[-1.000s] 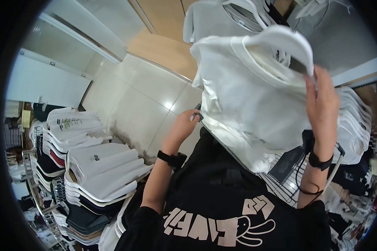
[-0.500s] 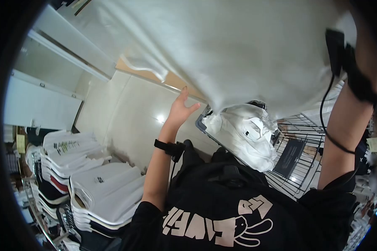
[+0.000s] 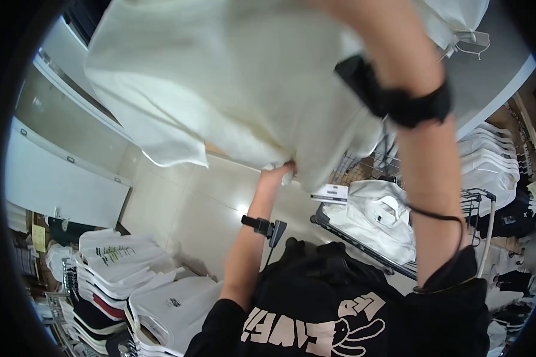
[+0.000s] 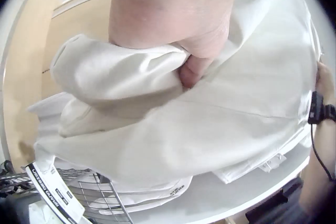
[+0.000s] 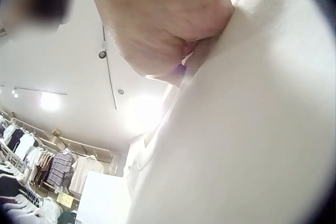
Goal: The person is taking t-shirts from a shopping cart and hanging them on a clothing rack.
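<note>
Room: shop, tiled floor (image 3: 202, 205) across the middle, white panels (image 3: 59, 169) far left, rack of mostly white shirts (image 3: 122, 259) near left, second row of white shirts (image 3: 488, 163) on the right. Big white garment (image 3: 220, 77) is up in the air, far side, spread between both hands and partly over the cart (image 3: 363, 247). Cart sits right of centre, bundled white clothing (image 3: 378, 223) inside. Right arm (image 3: 429, 184) reaches far and bends inward across the top, black strap at the wrist. Left arm (image 3: 247, 250) is extended forward, lower, also strapped. Right hand (image 5: 157, 29) is curled on the garment's edge, fingertips hidden, exact grip hard to read. Left hand (image 3: 277, 172) pinches a bunched fold along the lower edge. White tag (image 3: 329, 194) shows by the cart's left end; can't tell what it's attached to.
</note>
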Demonstrator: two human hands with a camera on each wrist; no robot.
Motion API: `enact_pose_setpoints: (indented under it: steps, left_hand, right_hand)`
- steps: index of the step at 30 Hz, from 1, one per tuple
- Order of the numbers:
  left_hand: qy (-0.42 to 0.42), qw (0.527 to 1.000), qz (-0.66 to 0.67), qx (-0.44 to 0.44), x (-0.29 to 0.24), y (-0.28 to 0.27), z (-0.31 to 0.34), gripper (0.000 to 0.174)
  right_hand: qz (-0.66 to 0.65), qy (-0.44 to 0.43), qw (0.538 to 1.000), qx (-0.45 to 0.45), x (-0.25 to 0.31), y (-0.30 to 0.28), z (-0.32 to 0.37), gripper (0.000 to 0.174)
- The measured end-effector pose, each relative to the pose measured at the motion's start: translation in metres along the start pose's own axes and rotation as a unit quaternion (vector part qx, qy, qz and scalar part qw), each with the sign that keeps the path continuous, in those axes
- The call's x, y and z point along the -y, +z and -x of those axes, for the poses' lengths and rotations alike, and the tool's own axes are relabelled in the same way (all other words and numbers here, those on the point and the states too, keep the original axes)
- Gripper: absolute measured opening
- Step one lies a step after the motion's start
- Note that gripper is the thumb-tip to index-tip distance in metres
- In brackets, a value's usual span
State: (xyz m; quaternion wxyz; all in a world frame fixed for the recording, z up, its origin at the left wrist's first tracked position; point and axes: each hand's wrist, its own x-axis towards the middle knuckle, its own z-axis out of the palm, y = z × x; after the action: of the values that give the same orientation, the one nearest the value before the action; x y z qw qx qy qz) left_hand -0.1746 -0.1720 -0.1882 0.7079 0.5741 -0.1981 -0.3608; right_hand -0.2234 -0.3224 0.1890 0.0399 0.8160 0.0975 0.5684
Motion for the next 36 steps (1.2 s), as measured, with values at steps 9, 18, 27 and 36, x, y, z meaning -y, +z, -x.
enact_pose_setpoints:
  steps: [9, 18, 27, 36]
  left_hand:
    - [-0.083, 0.965, 0.142, -0.205, 0.076, -0.16, 0.051, 0.034]
    - [-0.176, 0.929, -0.05, -0.322, 0.129, -0.232, 0.099, 0.045]
    - [-0.217, 0.932, -0.195, -0.215, 0.152, -0.199, 0.058, 0.054]
    - [-0.238, 0.925, -0.232, -0.186, 0.16, -0.185, 0.025, 0.049]
  right_hand:
    - [-0.152, 0.204, 0.965, 0.071, 0.057, 0.097, 0.125, 0.013]
    - [-0.144, 0.3, 0.914, 0.232, 0.053, 0.124, 0.211, 0.016]
    - [-0.088, 0.323, 0.894, 0.296, 0.002, 0.155, 0.254, 0.019]
    - [-0.074, 0.366, 0.883, 0.284, -0.039, 0.13, 0.267, 0.023]
